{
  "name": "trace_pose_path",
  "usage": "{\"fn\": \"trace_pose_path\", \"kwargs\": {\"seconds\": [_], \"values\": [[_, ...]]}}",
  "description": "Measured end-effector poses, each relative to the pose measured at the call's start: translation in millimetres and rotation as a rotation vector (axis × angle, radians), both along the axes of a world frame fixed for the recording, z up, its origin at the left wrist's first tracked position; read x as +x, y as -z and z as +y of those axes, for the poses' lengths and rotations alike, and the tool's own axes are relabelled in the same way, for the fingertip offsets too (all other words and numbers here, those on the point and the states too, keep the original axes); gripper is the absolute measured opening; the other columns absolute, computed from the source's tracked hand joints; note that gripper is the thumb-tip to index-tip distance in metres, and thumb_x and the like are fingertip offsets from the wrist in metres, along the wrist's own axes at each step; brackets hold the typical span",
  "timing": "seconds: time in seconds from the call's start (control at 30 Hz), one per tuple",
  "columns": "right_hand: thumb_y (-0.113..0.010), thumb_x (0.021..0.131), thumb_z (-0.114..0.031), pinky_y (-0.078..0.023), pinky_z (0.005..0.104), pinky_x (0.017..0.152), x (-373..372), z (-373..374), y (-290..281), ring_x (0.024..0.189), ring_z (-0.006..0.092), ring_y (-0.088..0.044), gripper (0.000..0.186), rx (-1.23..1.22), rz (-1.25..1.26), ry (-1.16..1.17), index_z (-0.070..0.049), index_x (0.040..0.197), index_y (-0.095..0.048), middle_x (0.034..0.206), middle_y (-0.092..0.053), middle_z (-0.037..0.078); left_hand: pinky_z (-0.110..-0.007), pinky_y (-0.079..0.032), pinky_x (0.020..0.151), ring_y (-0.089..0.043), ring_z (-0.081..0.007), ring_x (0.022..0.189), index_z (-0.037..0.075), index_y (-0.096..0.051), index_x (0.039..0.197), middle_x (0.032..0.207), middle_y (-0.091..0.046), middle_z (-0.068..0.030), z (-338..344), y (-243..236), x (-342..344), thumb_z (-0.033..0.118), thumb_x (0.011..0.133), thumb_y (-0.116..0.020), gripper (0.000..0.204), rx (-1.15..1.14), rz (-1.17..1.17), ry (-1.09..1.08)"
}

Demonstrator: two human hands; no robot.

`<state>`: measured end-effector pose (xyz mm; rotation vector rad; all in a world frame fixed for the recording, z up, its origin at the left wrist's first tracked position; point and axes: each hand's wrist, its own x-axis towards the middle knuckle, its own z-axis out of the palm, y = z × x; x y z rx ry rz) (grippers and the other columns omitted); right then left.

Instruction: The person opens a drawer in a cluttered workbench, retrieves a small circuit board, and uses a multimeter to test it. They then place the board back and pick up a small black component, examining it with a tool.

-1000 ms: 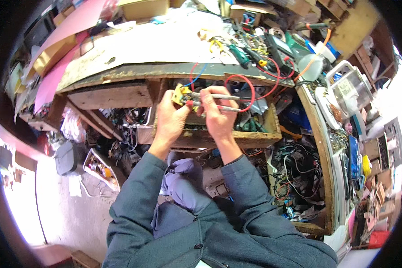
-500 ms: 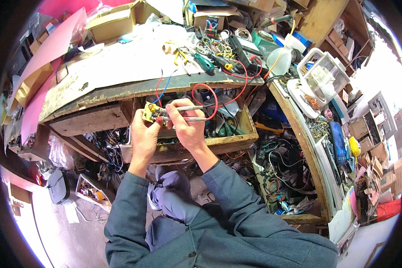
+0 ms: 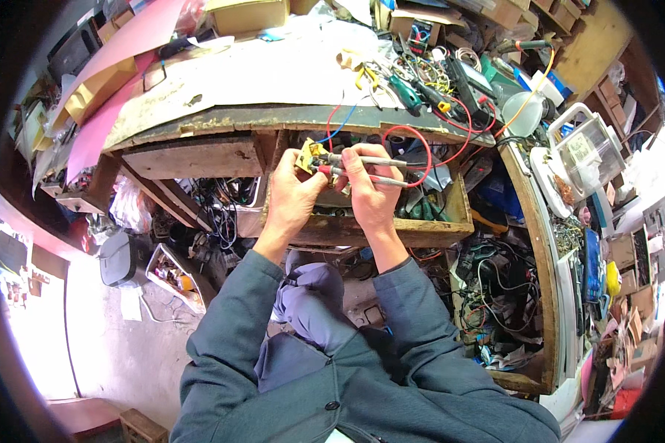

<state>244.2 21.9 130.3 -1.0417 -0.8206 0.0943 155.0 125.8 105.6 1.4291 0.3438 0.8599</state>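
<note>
My left hand [image 3: 294, 196] is closed on a small yellow electronic part [image 3: 310, 153] with red and blue wires. My right hand [image 3: 371, 193] grips two grey test probes [image 3: 384, 162], their tips at the yellow part; one has a red tip. A red lead [image 3: 420, 133] loops from the probes up to the cluttered bench top. Both hands are above an open wooden drawer [image 3: 428, 229] holding green-handled tools and other small items, some hidden by the hands.
The workbench [image 3: 199, 88] carries pliers, screwdrivers [image 3: 405, 91], a dark meter and cardboard boxes. Pink sheets [image 3: 89, 148] are at the left, a clear plastic appliance [image 3: 584, 151] at the right. Cables [image 3: 488, 295] fill a lower compartment; a bin [image 3: 176, 280] stands on the floor.
The view swung left half a second ago and has returned right. Both hands keep their grip on the part and probes, with little visible change between them.
</note>
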Motion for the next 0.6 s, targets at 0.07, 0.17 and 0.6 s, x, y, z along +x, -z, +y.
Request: {"fn": "trace_pose_path", "kwargs": {"seconds": [0.07, 0.17, 0.6], "values": [[-0.068, 0.099, -0.009, -0.050, 0.0235, 0.049, -0.2, -1.5, -2.1, 0.057, 0.0087, -0.062, 0.010, 0.007, 0.016, -0.002, 0.000, 0.097, -0.064, 0.076, -0.066, 0.004, -0.026, -0.053, 0.074, -0.063, -0.0079, 0.084, 0.002, -0.057, 0.106, 0.095, -0.067, -0.0028, -1.0, -2.7, -0.7, 0.006, 0.090, -0.073, 0.023, -0.032, -0.010, 0.004], [-0.068, 0.099, -0.011, -0.053, 0.0255, 0.047, 2.5, -5.4, -6.8, 0.057, 0.0118, -0.063, 0.011, 0.113, 0.187, 0.025, -0.001, 0.100, -0.062, 0.079, -0.068, 0.008, -0.025, -0.053, 0.074, -0.063, -0.0078, 0.084, 0.002, -0.057, 0.107, 0.096, -0.067, -0.0026, -1.1, -6.6, -2.5, 0.006, 0.093, -0.072, 0.021, -0.090, -0.016, 0.014], [-0.068, 0.100, -0.017, -0.052, 0.0265, 0.045, 10.9, -3.3, -3.9, 0.059, 0.0158, -0.065, 0.017, 0.122, 0.331, 0.082, -0.002, 0.100, -0.062, 0.079, -0.064, 0.006, -0.036, -0.063, 0.084, -0.070, -0.0197, 0.102, 0.002, -0.054, 0.124, 0.115, -0.068, -0.0094, 3.7, -11.6, -7.9, 0.006, 0.095, -0.067, 0.032, -0.337, -0.068, 0.202]]}}
